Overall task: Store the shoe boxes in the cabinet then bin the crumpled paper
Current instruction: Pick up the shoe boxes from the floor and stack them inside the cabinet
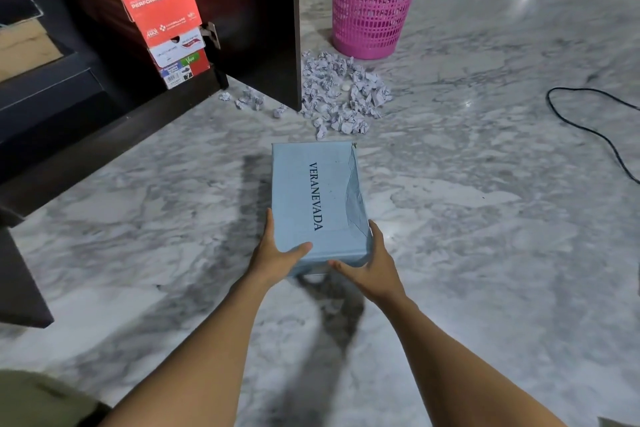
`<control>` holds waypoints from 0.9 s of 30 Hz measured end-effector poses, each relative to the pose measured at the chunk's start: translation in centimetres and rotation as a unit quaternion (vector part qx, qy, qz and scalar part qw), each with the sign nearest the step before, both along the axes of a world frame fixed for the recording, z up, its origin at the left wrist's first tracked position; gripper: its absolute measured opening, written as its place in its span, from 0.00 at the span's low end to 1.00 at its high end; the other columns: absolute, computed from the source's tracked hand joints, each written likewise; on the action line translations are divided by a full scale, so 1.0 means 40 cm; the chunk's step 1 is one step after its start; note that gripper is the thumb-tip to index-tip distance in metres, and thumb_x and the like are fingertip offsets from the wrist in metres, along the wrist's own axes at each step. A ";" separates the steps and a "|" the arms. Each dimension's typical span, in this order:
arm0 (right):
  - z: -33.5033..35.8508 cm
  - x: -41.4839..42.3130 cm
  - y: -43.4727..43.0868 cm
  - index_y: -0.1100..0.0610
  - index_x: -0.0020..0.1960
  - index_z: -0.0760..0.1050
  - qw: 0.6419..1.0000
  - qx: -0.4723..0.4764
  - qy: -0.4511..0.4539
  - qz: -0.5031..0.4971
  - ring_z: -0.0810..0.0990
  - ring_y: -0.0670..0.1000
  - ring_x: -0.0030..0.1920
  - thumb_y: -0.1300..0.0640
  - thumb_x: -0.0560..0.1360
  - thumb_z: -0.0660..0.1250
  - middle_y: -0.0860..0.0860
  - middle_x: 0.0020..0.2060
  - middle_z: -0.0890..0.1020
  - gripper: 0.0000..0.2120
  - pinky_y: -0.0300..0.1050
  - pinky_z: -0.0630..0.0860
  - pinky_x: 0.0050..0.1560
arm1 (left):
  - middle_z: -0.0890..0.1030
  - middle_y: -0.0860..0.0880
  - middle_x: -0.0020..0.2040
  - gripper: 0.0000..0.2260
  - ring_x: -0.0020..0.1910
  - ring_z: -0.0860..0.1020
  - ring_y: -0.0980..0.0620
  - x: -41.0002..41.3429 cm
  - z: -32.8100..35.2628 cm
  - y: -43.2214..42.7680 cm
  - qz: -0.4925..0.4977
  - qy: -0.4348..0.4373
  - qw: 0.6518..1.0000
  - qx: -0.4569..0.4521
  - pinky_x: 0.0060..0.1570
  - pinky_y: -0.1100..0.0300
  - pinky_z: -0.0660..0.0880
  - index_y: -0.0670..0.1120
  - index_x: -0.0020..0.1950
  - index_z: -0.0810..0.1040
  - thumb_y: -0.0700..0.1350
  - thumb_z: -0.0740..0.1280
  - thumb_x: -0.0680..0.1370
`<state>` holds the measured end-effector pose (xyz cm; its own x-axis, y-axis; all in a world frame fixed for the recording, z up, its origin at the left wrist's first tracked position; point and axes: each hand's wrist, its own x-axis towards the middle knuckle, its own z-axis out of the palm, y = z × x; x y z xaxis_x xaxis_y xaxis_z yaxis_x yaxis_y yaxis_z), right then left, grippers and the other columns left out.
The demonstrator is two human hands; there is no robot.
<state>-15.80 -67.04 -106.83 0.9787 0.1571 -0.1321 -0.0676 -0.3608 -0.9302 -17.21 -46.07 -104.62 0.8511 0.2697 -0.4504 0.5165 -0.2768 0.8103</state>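
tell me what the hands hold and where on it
The light blue VERANEVADA shoe box, at its near end: the left hand grips the near left corner, thumb on top; the right hand grips the near right corner.

Head-worn wide view, tilted forward and down, seemingly low over the floor

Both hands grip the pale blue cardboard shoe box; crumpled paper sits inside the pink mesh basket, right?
No. In the head view the crumpled paper lies on the marble floor beside the pink mesh basket. Left hand and right hand do grip the pale blue shoe box.
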 end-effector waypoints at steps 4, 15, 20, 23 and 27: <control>-0.002 0.007 0.008 0.41 0.74 0.60 1.000 -0.023 -0.003 0.007 0.76 0.34 0.61 0.41 0.63 0.81 0.33 0.63 0.75 0.47 0.32 0.75 0.54 | 0.64 0.55 0.75 0.49 0.72 0.66 0.53 -0.005 0.002 0.004 0.000 -0.018 1.000 0.006 0.67 0.56 0.68 0.60 0.79 0.41 0.54 0.75 0.72; 0.127 0.109 0.110 0.43 0.76 0.59 0.995 -0.047 -0.086 0.025 0.77 0.43 0.63 0.38 0.63 0.80 0.39 0.67 0.75 0.49 0.44 0.76 0.62 | 0.65 0.56 0.75 0.38 0.70 0.65 0.59 0.015 0.132 0.076 0.063 -0.137 0.986 0.066 0.61 0.68 0.61 0.55 0.79 0.57 0.52 0.73 0.74; 0.255 0.175 0.177 0.42 0.74 0.62 0.989 -0.030 -0.142 0.003 0.77 0.47 0.63 0.38 0.61 0.81 0.39 0.63 0.76 0.47 0.46 0.77 0.61 | 0.70 0.60 0.63 0.30 0.61 0.68 0.64 0.045 0.276 0.127 0.080 -0.201 0.972 0.086 0.55 0.72 0.63 0.57 0.72 0.68 0.53 0.75 0.72; 0.358 0.211 0.220 0.39 0.73 0.62 0.984 -0.033 -0.178 0.002 0.77 0.48 0.63 0.34 0.60 0.79 0.41 0.65 0.77 0.47 0.49 0.77 0.60 | 0.71 0.60 0.64 0.31 0.61 0.70 0.63 0.066 0.372 0.164 0.096 -0.241 0.960 0.105 0.54 0.72 0.65 0.55 0.72 0.68 0.53 0.75 0.71; 0.514 0.252 0.279 0.38 0.74 0.61 0.973 -0.023 -0.228 0.002 0.76 0.47 0.65 0.31 0.60 0.76 0.39 0.66 0.76 0.47 0.47 0.74 0.60 | 0.71 0.62 0.68 0.42 0.65 0.71 0.61 0.096 0.526 0.220 0.105 -0.278 0.946 0.132 0.64 0.60 0.69 0.57 0.77 0.59 0.62 0.74 0.67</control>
<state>-5.73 -55.89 -86.29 0.9367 0.1657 0.3086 0.3499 -0.4015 -0.8464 -13.37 -37.27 -83.57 0.8513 0.5004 0.1576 0.0971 -0.4455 0.8900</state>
